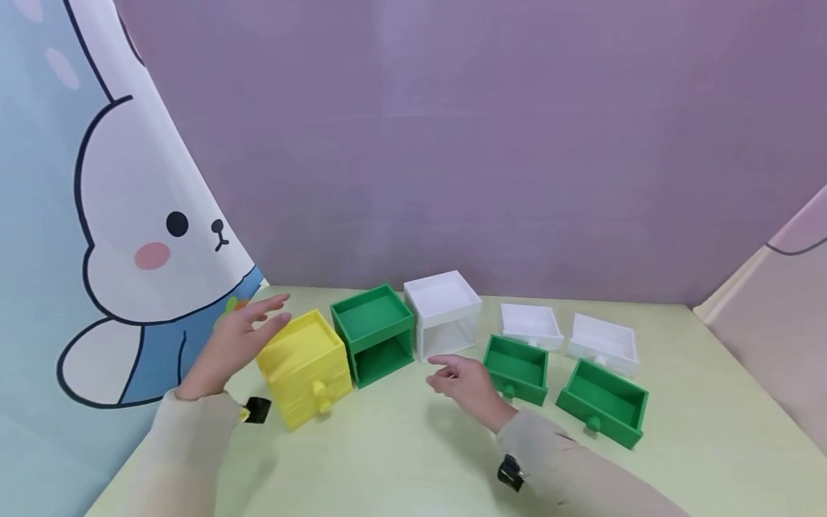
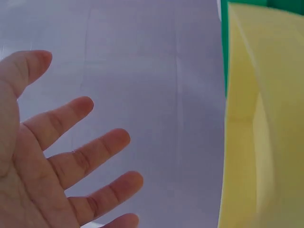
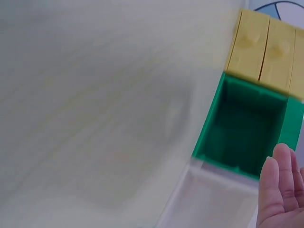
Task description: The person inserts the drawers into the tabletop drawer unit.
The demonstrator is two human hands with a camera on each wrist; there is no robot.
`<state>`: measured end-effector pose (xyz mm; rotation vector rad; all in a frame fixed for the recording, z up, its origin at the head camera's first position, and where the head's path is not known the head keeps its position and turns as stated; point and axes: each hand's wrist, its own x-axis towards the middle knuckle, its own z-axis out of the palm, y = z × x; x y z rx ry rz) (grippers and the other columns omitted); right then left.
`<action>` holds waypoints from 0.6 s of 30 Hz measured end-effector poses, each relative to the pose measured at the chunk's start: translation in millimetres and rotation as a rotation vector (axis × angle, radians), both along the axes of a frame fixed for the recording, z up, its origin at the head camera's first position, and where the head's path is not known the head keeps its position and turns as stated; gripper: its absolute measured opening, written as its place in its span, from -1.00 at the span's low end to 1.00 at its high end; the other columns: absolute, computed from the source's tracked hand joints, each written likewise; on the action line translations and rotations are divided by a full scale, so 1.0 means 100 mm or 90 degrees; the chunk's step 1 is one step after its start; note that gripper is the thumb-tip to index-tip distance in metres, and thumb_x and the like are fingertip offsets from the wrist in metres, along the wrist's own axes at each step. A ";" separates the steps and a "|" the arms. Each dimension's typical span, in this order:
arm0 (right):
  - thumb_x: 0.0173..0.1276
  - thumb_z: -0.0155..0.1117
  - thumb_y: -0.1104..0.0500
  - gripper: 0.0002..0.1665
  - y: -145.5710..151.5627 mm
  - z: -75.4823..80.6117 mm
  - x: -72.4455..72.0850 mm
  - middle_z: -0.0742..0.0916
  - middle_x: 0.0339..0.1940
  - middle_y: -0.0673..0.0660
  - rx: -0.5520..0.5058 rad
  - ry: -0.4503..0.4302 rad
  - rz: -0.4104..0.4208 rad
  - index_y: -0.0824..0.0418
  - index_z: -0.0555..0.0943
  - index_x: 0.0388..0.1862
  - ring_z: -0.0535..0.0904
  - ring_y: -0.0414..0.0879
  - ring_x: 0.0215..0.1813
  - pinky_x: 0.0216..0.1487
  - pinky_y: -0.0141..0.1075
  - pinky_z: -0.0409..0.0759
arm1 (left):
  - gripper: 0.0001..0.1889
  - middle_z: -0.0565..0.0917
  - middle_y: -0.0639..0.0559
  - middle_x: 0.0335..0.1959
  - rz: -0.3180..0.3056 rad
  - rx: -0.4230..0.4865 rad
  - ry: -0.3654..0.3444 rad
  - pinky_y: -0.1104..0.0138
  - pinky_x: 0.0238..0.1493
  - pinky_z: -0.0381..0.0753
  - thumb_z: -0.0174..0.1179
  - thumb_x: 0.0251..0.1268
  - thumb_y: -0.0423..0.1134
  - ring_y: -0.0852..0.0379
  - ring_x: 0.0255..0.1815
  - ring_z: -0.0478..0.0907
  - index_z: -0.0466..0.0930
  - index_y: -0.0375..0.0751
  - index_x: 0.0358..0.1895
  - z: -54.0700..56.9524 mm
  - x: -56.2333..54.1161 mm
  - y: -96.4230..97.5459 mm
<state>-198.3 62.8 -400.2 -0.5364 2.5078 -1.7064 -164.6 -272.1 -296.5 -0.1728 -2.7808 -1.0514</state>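
Observation:
My left hand [image 1: 235, 348] hovers beside the top of a yellow drawer box [image 1: 304, 370], its fingers spread in the left wrist view and holding nothing. The yellow box has closed drawers with knobs facing front. To its right stands a green box shell [image 1: 375, 334] with an open front, then a white box shell [image 1: 446, 316], also open. In front of the white shell, my right hand [image 1: 468, 388] is held above the table with loosely bent fingers and nothing in them. Nearest to it lies a green drawer [image 1: 517, 370].
Another green drawer [image 1: 604, 402] lies further right. Behind the green drawers are two white drawers, the left one [image 1: 531, 324] and the right one [image 1: 603, 343]. A purple backdrop [image 1: 452, 143] rises behind the table [image 1: 362, 467]; a cartoon-printed cloth [image 1: 148, 215] hangs at the left.

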 end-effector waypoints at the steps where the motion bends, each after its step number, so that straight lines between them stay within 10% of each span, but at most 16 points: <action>1: 0.24 0.35 0.27 -0.56 0.05 0.00 0.00 0.73 -0.38 0.12 0.007 -0.001 -0.008 0.44 0.59 0.07 0.62 -0.10 -0.34 -0.36 -0.31 0.55 | -0.42 0.36 -0.33 0.32 -0.007 0.007 0.011 -0.19 0.07 0.40 -0.02 0.48 0.02 -0.37 0.24 0.33 0.29 -0.30 0.39 0.00 -0.02 0.04; 8: 0.24 0.36 0.25 -0.53 0.40 -0.01 0.05 0.72 -0.25 0.11 0.038 -0.030 -0.036 0.38 0.57 0.13 0.61 -0.01 -0.18 -0.23 -0.25 0.58 | -0.47 0.47 -0.33 0.22 -0.041 0.020 0.056 -0.11 0.10 0.42 0.04 0.46 -0.07 -0.30 0.19 0.39 0.35 -0.33 0.35 -0.09 -0.23 0.28; 12: 0.23 0.37 0.27 -0.48 0.54 0.00 0.07 0.73 -0.24 0.16 0.036 -0.035 -0.036 0.41 0.54 0.15 0.62 0.00 -0.17 -0.20 -0.25 0.59 | -0.49 0.58 -0.20 -0.31 -0.028 -0.012 0.056 0.19 -0.30 0.50 0.09 0.43 -0.12 -0.12 -0.28 0.48 0.38 -0.35 0.32 -0.14 -0.35 0.38; 15: 0.21 0.37 0.31 -0.45 0.62 0.00 0.07 0.73 -0.22 0.24 0.026 -0.041 -0.033 0.44 0.50 0.18 0.64 0.00 -0.17 -0.18 -0.27 0.60 | -0.44 0.49 -0.15 -0.45 -0.018 -0.046 -0.009 0.23 -0.43 0.41 0.10 0.41 -0.08 -0.05 -0.39 0.40 0.33 -0.31 0.36 -0.16 -0.43 0.46; 18: 0.21 0.36 0.34 -0.42 0.69 0.00 0.07 0.72 -0.19 0.32 0.010 -0.053 -0.031 0.47 0.47 0.21 0.66 -0.01 -0.18 -0.15 -0.27 0.60 | -0.35 0.59 -0.29 -0.08 -0.005 -0.078 -0.111 0.02 -0.12 0.51 0.09 0.39 0.03 -0.21 -0.08 0.48 0.23 -0.22 0.44 -0.18 -0.49 0.54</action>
